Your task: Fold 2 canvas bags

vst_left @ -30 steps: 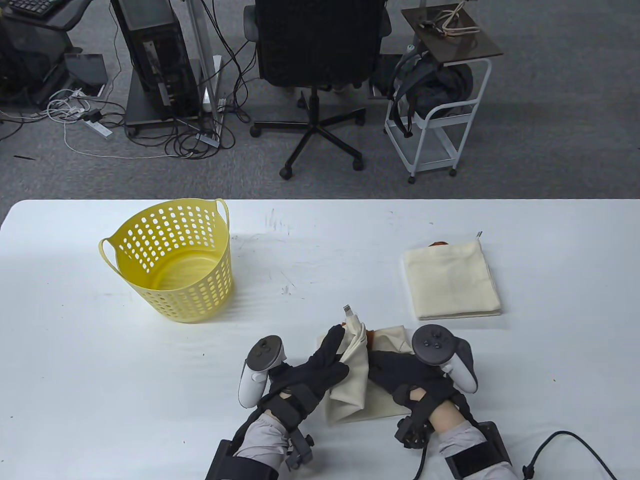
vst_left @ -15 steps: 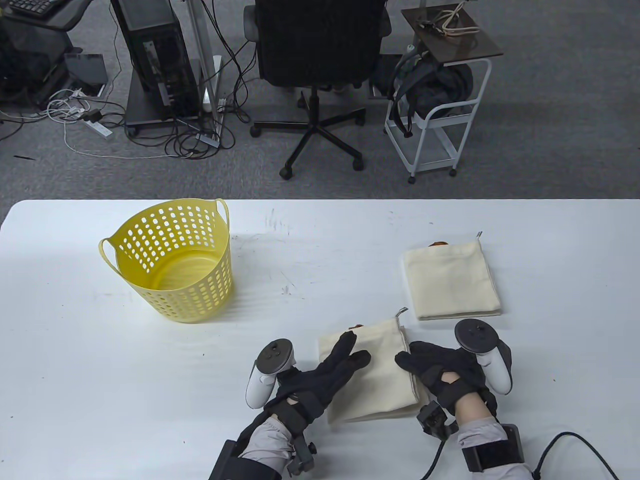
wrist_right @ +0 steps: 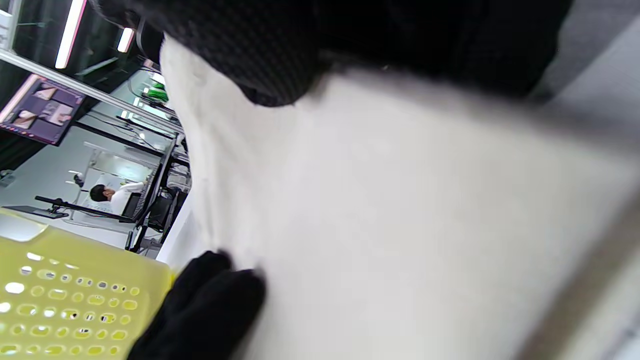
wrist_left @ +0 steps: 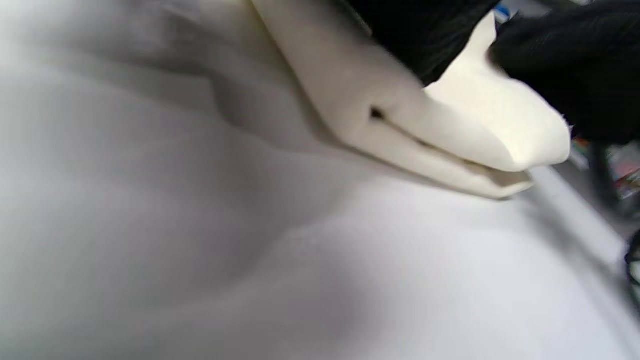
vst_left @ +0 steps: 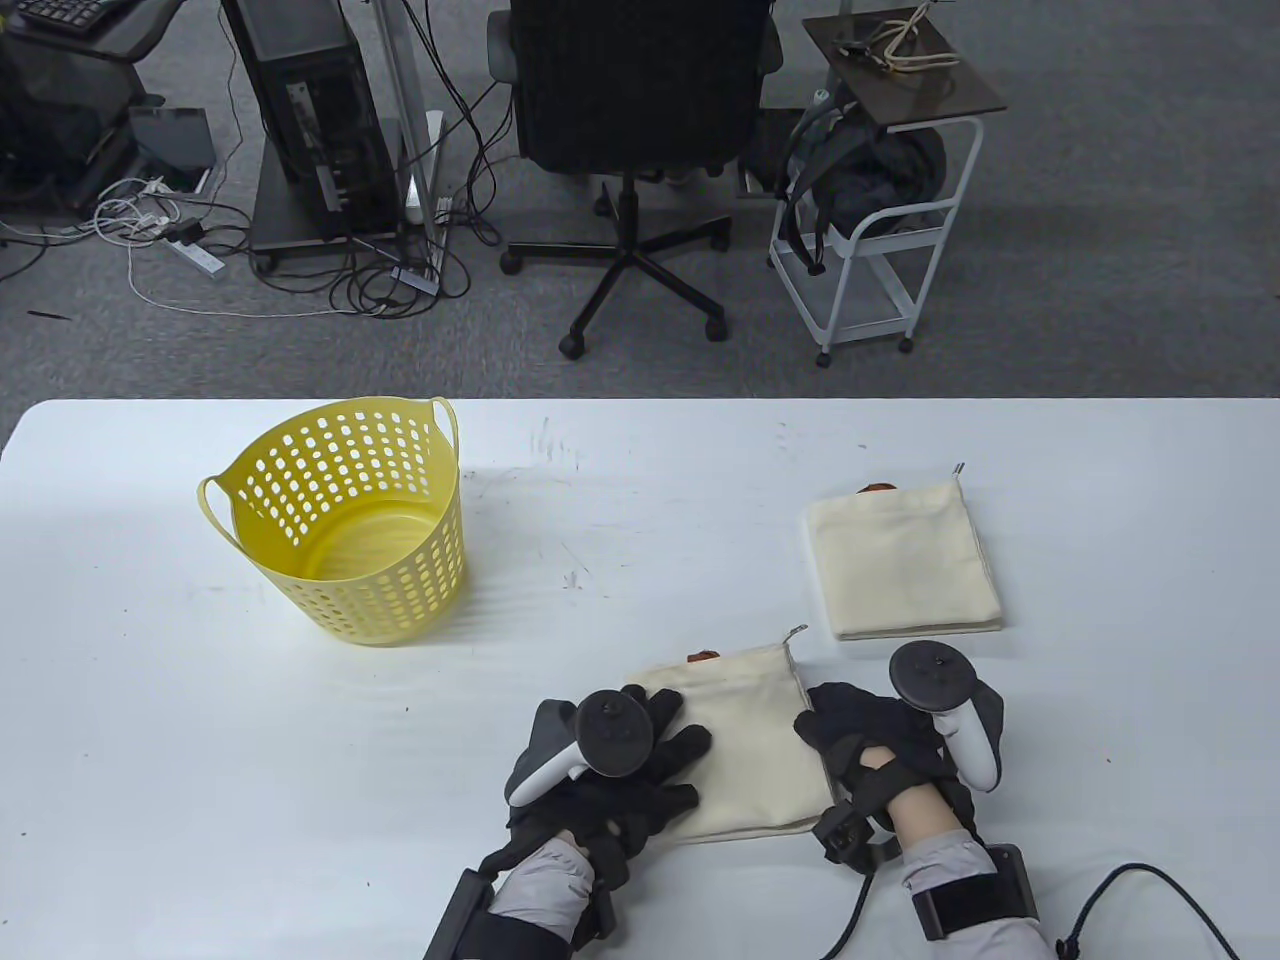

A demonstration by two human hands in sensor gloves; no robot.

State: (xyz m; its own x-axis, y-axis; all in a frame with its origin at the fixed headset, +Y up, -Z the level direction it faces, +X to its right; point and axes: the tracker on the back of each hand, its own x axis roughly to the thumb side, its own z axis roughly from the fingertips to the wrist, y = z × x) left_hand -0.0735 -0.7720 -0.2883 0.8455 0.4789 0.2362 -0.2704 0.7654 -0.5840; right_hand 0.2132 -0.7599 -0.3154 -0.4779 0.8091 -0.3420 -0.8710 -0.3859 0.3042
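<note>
A folded cream canvas bag lies flat near the table's front edge, between my hands. My left hand rests on its left edge with fingers spread over the cloth. My right hand rests at its right edge with fingertips touching it. The left wrist view shows the bag's layered corner under black fingers. The right wrist view shows the cloth close up. A second folded cream bag lies flat further back on the right.
A yellow perforated basket stands on the white table at the left, also seen in the right wrist view. An office chair and a white cart stand on the floor beyond the far edge.
The lifted half of the near bag has come down flat into a folded rectangle. My left hand slid onto its left edge and turned over; my right hand moved out to the right edge.
</note>
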